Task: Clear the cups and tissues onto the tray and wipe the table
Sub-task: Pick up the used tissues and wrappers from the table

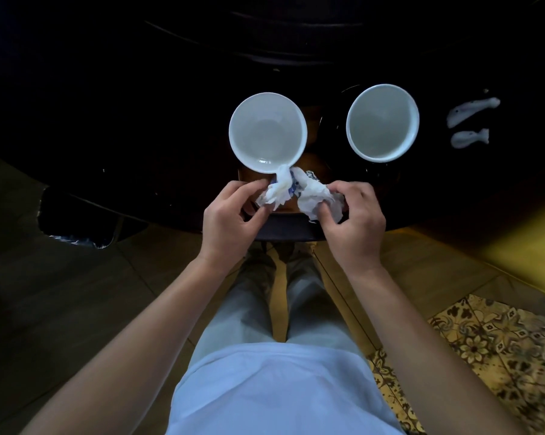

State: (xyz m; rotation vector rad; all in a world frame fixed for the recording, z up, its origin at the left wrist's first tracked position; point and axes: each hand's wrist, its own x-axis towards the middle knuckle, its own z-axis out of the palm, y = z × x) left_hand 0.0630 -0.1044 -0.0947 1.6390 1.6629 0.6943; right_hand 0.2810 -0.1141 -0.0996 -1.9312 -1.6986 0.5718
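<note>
Both hands pinch crumpled white tissues — the left hand [230, 215] grips one wad [279, 191], the right hand [354, 215] another [319, 199]. Just beyond the fingertips stand two empty white cups [268, 133] — on a dim wooden tray [315, 166].

Two white cups stand on the dark desk [139, 120]: one at the left [267, 132], one at the right [382, 122]. Two crumpled tissues, a left one [279, 191] and a right one [319, 199]. Two white smears [472, 109] [469, 138]. One wooden tray [318, 166]. Two hands [230, 219] [354, 218].
</note>
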